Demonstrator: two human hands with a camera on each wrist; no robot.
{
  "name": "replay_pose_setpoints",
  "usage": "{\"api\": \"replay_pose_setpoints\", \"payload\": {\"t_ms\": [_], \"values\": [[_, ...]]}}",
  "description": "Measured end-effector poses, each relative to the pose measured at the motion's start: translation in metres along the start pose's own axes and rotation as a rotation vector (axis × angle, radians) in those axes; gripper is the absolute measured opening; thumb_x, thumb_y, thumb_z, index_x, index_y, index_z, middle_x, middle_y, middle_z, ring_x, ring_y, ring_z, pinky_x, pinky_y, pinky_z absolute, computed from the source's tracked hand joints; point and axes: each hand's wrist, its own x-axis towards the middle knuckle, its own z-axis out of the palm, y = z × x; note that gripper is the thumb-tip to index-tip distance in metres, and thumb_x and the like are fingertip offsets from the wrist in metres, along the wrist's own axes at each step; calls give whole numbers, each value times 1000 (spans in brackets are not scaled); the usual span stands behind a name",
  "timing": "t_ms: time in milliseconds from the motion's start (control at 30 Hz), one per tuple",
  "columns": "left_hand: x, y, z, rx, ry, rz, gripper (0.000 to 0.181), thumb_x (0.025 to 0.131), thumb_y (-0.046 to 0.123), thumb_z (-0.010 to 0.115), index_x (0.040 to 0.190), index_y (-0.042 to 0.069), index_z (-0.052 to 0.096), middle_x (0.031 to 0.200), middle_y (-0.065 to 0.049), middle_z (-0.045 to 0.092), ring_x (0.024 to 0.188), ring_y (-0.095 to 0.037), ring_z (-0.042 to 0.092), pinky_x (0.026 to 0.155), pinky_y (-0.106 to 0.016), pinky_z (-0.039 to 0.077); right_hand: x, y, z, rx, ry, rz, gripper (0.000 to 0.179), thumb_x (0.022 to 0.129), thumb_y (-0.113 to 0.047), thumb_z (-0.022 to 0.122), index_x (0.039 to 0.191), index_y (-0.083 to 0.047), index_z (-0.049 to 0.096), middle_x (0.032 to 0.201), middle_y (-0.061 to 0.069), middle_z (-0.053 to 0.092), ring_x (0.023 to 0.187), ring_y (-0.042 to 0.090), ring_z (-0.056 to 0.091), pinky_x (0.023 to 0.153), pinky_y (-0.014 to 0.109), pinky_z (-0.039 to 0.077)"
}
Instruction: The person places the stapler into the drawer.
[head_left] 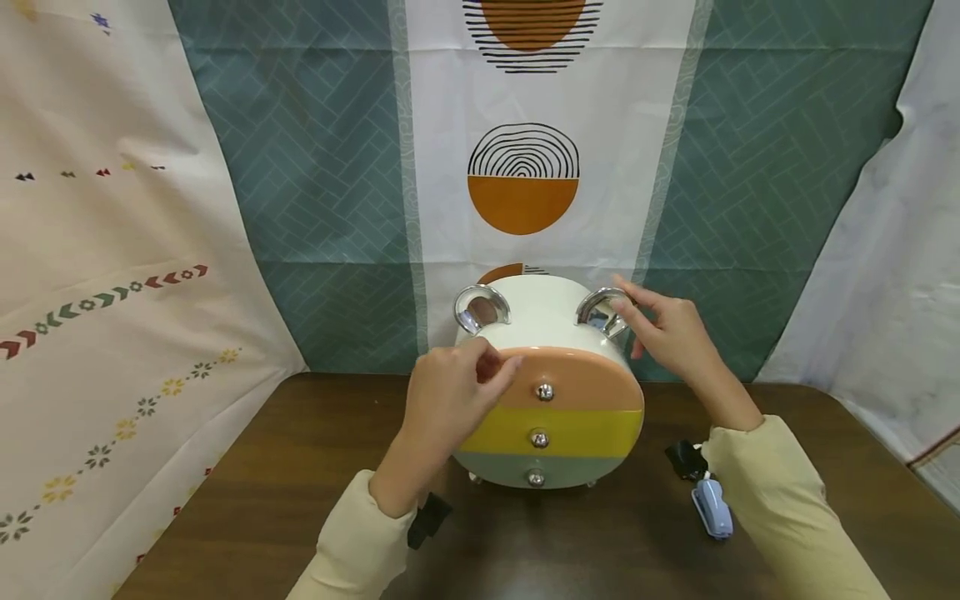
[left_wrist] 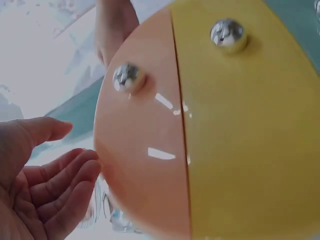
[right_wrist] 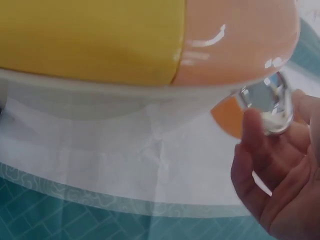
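Two silver loops (head_left: 588, 302), head view only

Brown wooden table (head_left: 585, 554); on it, a drawer box (head_left: 573, 417); a blue object (head_left: 712, 508).

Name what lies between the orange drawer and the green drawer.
The yellow drawer, with its silver knob, lies between the orange drawer and the green drawer in the head view.

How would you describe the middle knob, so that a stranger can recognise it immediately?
On the brown table stands a rounded white cabinet with three coloured bands across its front. Find the middle band; a shiny silver knob sits near its centre. Only this one is on yellow: the upper knob is on orange, the lowest knob on grey-green.
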Motion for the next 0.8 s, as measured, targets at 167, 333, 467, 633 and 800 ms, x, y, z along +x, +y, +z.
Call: {"api": "replay_pose_setpoints", "payload": {"t_ms": [167, 333, 467, 633, 800], "values": [[9, -15, -9, -68, 65, 3, 14, 80, 19, 67, 75, 7, 65, 63, -1, 64, 55, -11, 57, 52, -23, 45, -18, -15, 1, -73, 196, -134, 37, 90, -15, 57, 126, -6, 55, 115, 17, 58, 47, 7, 52, 45, 17, 37], [21, -30, -12, -134, 131, -1, 19, 80, 15, 68, 89, 0, 65, 79, -9, 65, 68, -18, 61, 60, -29, 51, -41, -35, 5, -48, 392, -259, 16, 81, -3, 65, 96, 1, 66, 97, 12, 62, 59, 14, 55, 61, 7, 41], [33, -40, -9, -191, 126, -37, 29, 81, 16, 67, 104, -2, 63, 94, -15, 63, 83, -25, 60, 68, -35, 52, -61, -50, 13, 17, 334, -302, 9, 77, -2, 69, 84, -4, 65, 75, 3, 61, 57, 8, 52, 56, 10, 44], [47, -50, -5, -311, 9, -119, 35, 85, 15, 64, 115, -1, 61, 110, -14, 63, 95, -24, 62, 79, -35, 51, -78, -57, 35, 13, 206, -318, 11, 75, -6, 72, 80, -11, 65, 68, -9, 57, 54, 0, 46, 49, 11, 39], [57, -55, 0, -346, -29, -160, 29, 84, 10, 63, 110, -2, 64, 103, -13, 67, 90, -21, 65, 76, -31, 52, -89, -53, 59, -40, 71, -227, 9, 76, -11, 72, 78, -14, 64, 66, -15, 54, 56, -5, 45, 49, 12, 40]]}}
